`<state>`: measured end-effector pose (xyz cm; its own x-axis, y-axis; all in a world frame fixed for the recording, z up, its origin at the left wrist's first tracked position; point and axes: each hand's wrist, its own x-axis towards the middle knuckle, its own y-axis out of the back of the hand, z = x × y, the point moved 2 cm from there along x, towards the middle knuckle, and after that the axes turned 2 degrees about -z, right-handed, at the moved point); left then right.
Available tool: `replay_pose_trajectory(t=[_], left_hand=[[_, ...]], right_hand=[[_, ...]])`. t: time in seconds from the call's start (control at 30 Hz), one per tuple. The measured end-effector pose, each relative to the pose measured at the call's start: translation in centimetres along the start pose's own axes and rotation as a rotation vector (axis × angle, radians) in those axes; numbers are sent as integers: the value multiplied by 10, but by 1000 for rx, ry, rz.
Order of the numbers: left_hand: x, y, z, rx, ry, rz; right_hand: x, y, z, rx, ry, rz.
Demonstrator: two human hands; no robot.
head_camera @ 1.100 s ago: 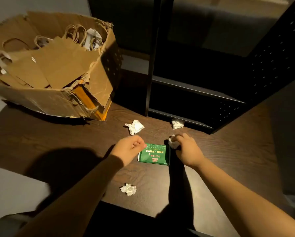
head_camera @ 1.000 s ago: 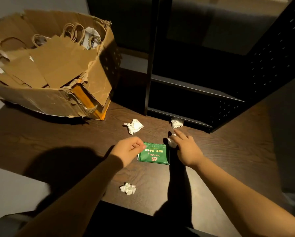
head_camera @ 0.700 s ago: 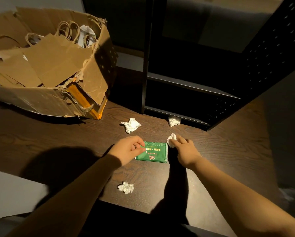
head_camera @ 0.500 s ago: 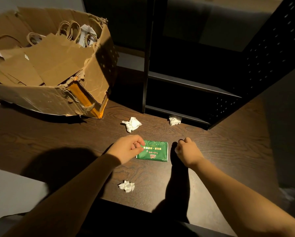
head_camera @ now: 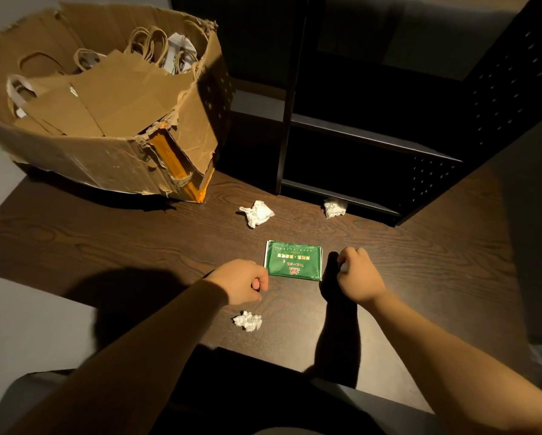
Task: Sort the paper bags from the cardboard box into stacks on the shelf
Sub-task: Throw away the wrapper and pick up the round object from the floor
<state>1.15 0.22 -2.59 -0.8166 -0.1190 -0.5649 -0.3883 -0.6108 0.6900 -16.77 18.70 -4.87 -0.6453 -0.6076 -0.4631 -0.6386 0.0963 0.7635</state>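
A dark wooden table (head_camera: 106, 240) fills the middle of the frame. On it: a torn cardboard box (head_camera: 112, 164) at upper left, a black shelf unit (head_camera: 351, 136) at upper right, a green packet (head_camera: 293, 260) at center, and three crumpled white paper balls (head_camera: 257, 213) (head_camera: 335, 207) (head_camera: 247, 321).

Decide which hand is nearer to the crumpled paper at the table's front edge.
Left. The left hand sits just above that crumpled paper; the right hand is farther, beyond the green packet.
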Motion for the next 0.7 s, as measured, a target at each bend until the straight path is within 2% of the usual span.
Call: replay_pose_trajectory(t=[0.13, 0.2, 0.33, 0.47, 0.63, 0.7], left_hand=[[-5, -12, -1, -68, 51, -154], [-8, -19, -4, -28, 73, -219], [-13, -35, -8, 118, 80, -205], [-11, -33, -6, 3, 61, -24], [7, 17, 10, -182, 79, 239], [20, 34, 11, -195, 105, 286]], right_hand=[[-6, -6, -11, -9, 60, 2], [-8, -8, -14, -10, 80, -5], [-10, -10, -17, -13, 97, -13], [-10, -8, -18, -19, 138, -13], [4, 6, -21, -24, 144, 5], [13, 14, -24, -33, 145, 46]])
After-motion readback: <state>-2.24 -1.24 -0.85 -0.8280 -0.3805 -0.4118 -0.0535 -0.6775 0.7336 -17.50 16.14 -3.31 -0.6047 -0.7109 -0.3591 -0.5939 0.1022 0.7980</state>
